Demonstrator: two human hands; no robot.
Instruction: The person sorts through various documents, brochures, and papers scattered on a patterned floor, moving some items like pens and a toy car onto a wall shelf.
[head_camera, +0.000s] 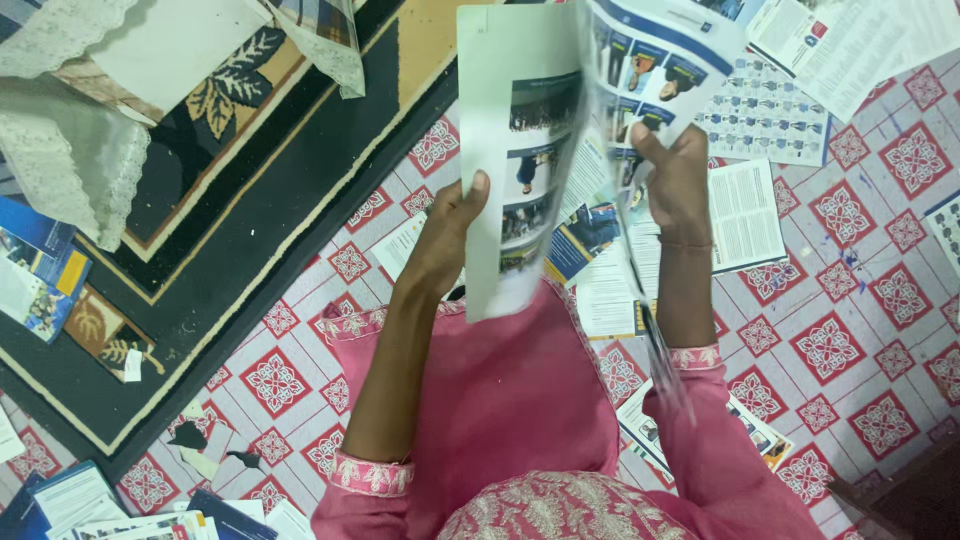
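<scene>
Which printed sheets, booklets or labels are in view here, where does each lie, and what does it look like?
Glossy page: held up by left hand, pale, with a photo column.
Facing page: held by right hand, blue and white, with portraits.
White text leaflet: on the red-patterned floor, right of the hands.
Portrait-grid sheet: upper right.
Blue booklets: left edge, on the rug.

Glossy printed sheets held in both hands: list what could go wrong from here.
1. The glossy sheet is pinched only at its lower edge by the left hand; it may flop or slip.
2. The right hand holds the curling page; it may crease.
3. Loose papers on the floor may get mixed up.
</scene>
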